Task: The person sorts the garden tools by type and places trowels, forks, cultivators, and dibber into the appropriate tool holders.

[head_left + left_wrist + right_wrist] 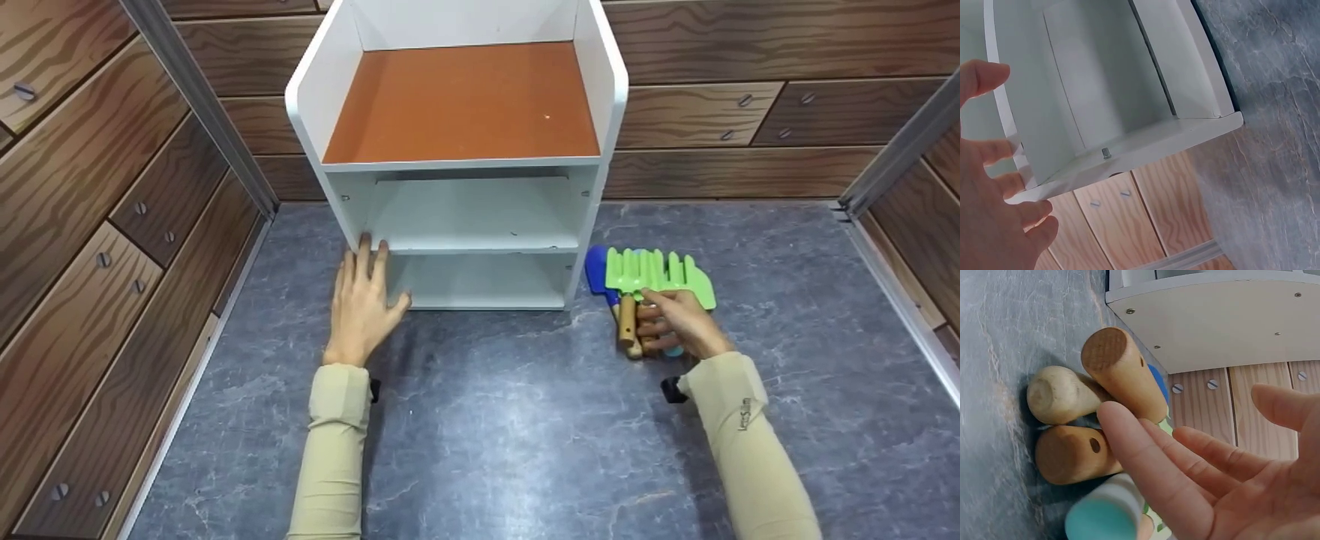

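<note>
A white shelf unit [463, 162] with an orange top board stands on the grey floor. My left hand [360, 307] is at its left front edge, near the middle shelf, fingers extended and thumb apart. In the left wrist view its fingertips [1008, 183] meet the white edge. To the right of the unit lies a pile of garden tools: a green hand rake [630, 271] and a blue shovel [596, 268], with wooden handles [1134, 388] towards me. Over the pile is my right hand [686, 322], its fingers fairly straight beside the handles. One handle has a teal end [1100, 520].
Wood-patterned panels [705, 37] wall the area at the back and both sides. Metal strips [206, 112] run along the corners. Marbled grey floor [487, 420] stretches in front of the unit.
</note>
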The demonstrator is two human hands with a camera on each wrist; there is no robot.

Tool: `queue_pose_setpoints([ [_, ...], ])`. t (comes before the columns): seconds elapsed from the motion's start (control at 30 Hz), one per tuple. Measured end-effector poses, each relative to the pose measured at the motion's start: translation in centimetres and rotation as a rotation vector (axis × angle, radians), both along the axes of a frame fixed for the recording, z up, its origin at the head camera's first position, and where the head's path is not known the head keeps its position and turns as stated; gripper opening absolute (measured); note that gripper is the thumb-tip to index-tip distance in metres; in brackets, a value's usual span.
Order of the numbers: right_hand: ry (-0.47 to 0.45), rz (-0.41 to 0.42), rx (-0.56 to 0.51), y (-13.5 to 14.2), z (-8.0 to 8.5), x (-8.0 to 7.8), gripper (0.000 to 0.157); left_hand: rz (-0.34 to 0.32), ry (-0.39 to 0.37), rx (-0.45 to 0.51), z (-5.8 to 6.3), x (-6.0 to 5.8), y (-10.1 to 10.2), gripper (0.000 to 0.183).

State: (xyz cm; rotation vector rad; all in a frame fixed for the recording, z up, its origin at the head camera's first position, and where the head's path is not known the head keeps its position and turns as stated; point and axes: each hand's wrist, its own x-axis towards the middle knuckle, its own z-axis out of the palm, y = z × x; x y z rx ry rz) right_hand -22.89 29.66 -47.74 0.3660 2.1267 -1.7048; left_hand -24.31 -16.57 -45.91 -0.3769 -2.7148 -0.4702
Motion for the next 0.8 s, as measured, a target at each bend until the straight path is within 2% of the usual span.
queue_pose_setpoints([
  [0.17,-0.012,-0.015,0.000,-0.3,-0.1,-0.3,0.068,-0.001,-0.030,0.005,0.1,0.1,-0.1,0.079],
  [0.37,-0.015,-0.022,0.102,-0.8,0.0,-1.0,0.061,0.008,-0.043,0.014,0.1,0.1,-0.2,0.080],
  [0.63,-0.021,-0.046,0.254,-1.5,-0.1,-1.7,0.035,0.003,-0.016,0.008,0.0,0.1,-0.2,0.081],
  [0.8,0.000,-0.016,0.376,-2.0,-0.4,-2.0,0.020,0.000,0.016,-0.005,-0.1,0.0,-0.2,0.080],
])
